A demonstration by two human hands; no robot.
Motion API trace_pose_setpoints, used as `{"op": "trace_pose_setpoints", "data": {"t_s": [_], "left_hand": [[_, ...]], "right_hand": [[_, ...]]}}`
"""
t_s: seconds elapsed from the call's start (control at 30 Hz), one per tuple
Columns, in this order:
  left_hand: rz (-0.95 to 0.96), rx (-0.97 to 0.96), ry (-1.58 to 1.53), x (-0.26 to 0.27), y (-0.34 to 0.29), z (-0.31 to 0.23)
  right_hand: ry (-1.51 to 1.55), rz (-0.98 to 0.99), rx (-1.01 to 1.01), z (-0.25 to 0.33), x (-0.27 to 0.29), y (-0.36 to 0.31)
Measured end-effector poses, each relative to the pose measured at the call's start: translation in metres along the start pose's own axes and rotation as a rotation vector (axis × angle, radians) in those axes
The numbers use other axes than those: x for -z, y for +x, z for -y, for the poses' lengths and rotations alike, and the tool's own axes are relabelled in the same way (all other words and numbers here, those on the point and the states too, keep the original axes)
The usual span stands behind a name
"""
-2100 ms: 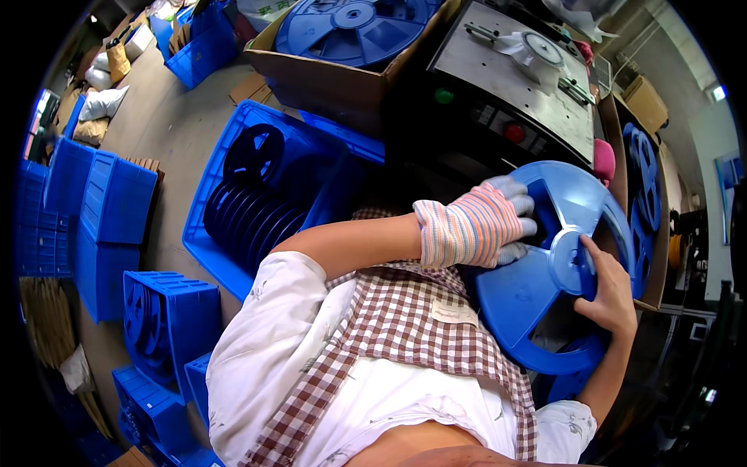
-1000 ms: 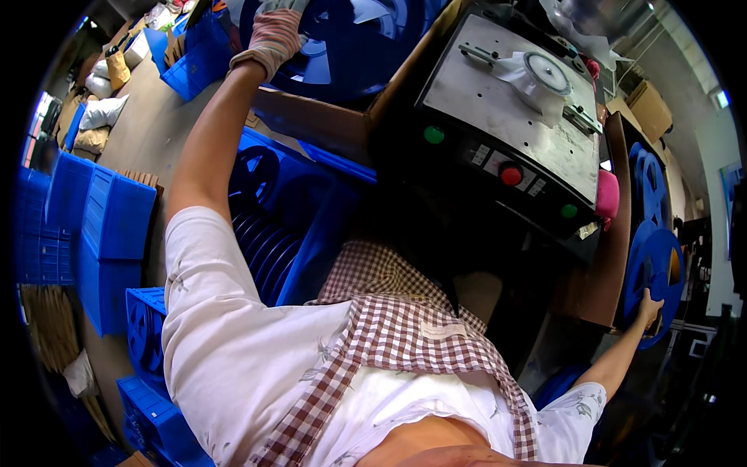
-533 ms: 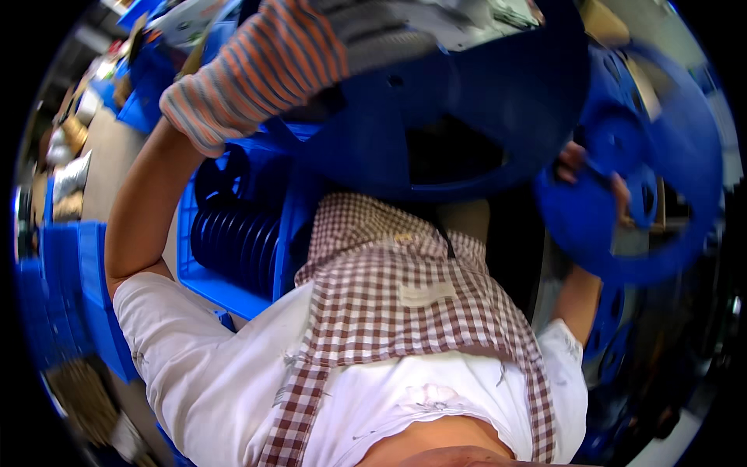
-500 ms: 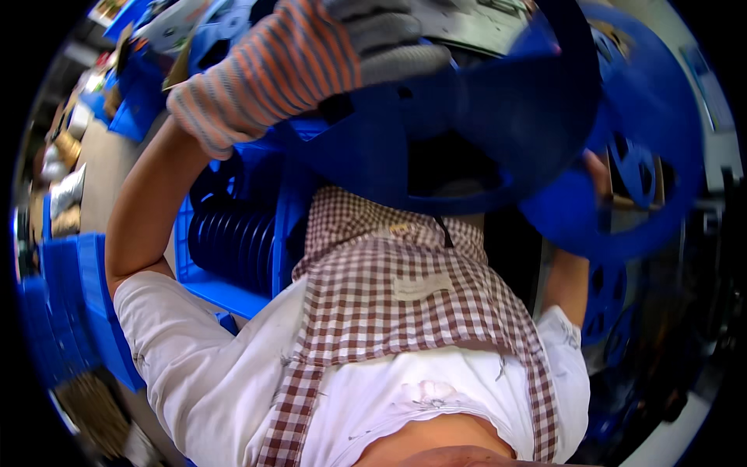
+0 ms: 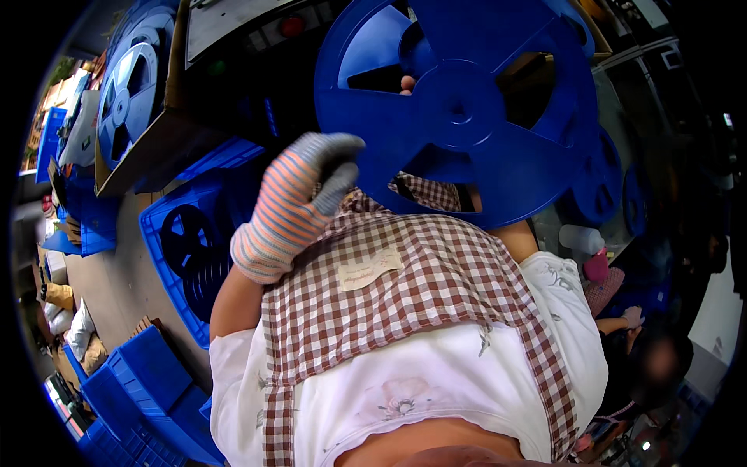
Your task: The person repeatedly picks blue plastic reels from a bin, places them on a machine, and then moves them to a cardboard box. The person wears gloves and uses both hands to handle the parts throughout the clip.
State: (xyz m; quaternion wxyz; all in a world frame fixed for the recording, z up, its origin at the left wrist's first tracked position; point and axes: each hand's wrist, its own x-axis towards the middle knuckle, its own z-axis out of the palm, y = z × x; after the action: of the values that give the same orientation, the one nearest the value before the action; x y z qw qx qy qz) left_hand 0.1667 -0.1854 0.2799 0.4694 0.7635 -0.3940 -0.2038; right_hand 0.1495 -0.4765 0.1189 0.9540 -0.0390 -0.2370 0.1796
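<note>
A large blue plastic reel (image 5: pixel 459 71), with a round hub and cut-out openings, faces me in front of my chest. Bare fingertips of my right hand (image 5: pixel 407 84) show through its upper left opening; the rest of that hand is behind the reel, gripping it. Another blue round part (image 5: pixel 417 48) shows through the same opening, but I cannot tell whether it is joined on. My left hand (image 5: pixel 303 198), in a grey and orange striped glove, is at the reel's left rim. Its fingers and thumb curve apart, with nothing visible between them.
A cardboard box (image 5: pixel 167 128) with light blue reels stands upper left. Below it, a blue crate (image 5: pixel 167 268) holds dark discs. Blue bins (image 5: pixel 152 362) are stacked lower left. More blue reels (image 5: pixel 599 183) lie right, near a pink-capped bottle (image 5: pixel 580 238). A co-worker (image 5: pixel 657 366) is at lower right.
My left hand has come down and no longer holds the reel it had. The two separate reels are no longer seen apart; one now faces me, with my right hand behind it. My view has turned.
</note>
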Motion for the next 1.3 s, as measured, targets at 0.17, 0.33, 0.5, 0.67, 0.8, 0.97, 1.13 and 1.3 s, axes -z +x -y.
{"op": "trace_pose_setpoints", "data": {"t_s": [0.17, 0.33, 0.5, 0.67, 0.8, 0.97, 1.13, 1.3], "left_hand": [[0.284, 0.294, -0.523, -0.033, 0.006, 0.006], [0.273, 0.374, -0.659, -0.046, 0.045, 0.026], [0.157, 0.388, -0.915, -0.039, 0.050, 0.033], [-0.009, 0.022, -1.116, -0.037, 0.028, 0.051], [-0.301, -0.098, -1.054, -0.033, 0.013, 0.048], [-0.509, -0.156, -0.957, -0.024, 0.011, 0.052], [-0.591, -0.160, -0.913, -0.025, 0.006, 0.055], [-0.636, -0.164, -0.885, -0.026, 0.006, 0.056]], "right_hand": [[-0.191, -0.211, 0.095, 0.009, -0.002, 0.001], [-0.732, -0.120, 0.398, -0.021, -0.052, 0.047], [-1.468, -0.552, 0.298, -0.029, -0.069, 0.112], [-1.432, -0.557, 0.089, -0.050, -0.089, 0.131], [-1.631, -0.833, 0.113, -0.045, -0.098, 0.131], [-1.828, -0.448, 0.003, -0.065, -0.105, 0.123], [-1.831, -0.462, 0.053, -0.087, -0.105, 0.128], [-1.835, -0.436, 0.045, -0.086, -0.118, 0.138]]}}
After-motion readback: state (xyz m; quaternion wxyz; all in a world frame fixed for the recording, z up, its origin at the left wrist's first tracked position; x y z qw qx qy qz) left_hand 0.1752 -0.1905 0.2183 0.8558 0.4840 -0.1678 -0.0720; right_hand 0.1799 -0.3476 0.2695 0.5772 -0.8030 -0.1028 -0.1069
